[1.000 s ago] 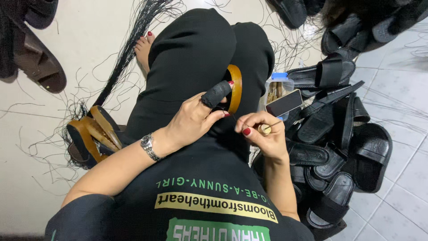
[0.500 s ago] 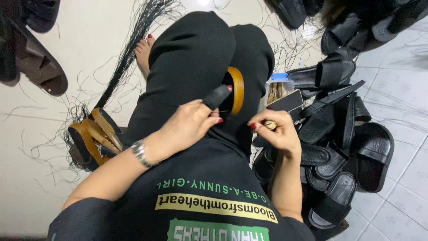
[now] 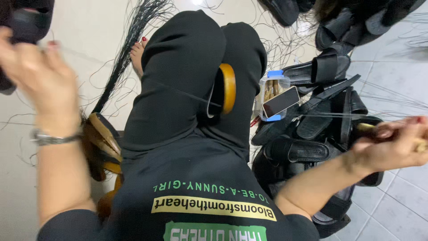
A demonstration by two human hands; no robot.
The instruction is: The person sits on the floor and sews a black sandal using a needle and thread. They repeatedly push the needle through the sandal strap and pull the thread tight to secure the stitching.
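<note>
I sit on the floor with a tan-soled black sandal [image 3: 227, 87] wedged between my knees. My left hand [image 3: 42, 78] is flung out to the upper left, blurred, with its fingers pinched on a thin black thread [image 3: 178, 91] that runs back to the sandal. Far out to the right, my right hand [image 3: 397, 147] is closed around a wooden-handled tool [image 3: 366, 128]. Another strand stretches from the sandal side toward it. A wristwatch [image 3: 51, 138] sits on my left wrist.
A heap of black sandals [image 3: 312, 149] lies at my right, with a clear plastic box [image 3: 269, 91] and a dark phone [image 3: 281, 101] on it. Tan sandals [image 3: 100, 143] lie at my left. A bundle of black threads [image 3: 129, 42] trails past my bare foot [image 3: 138, 56].
Both hands were together at the sandal on my knees. They have swung wide apart, left to the upper left and right to the far right, drawing the thread taut.
</note>
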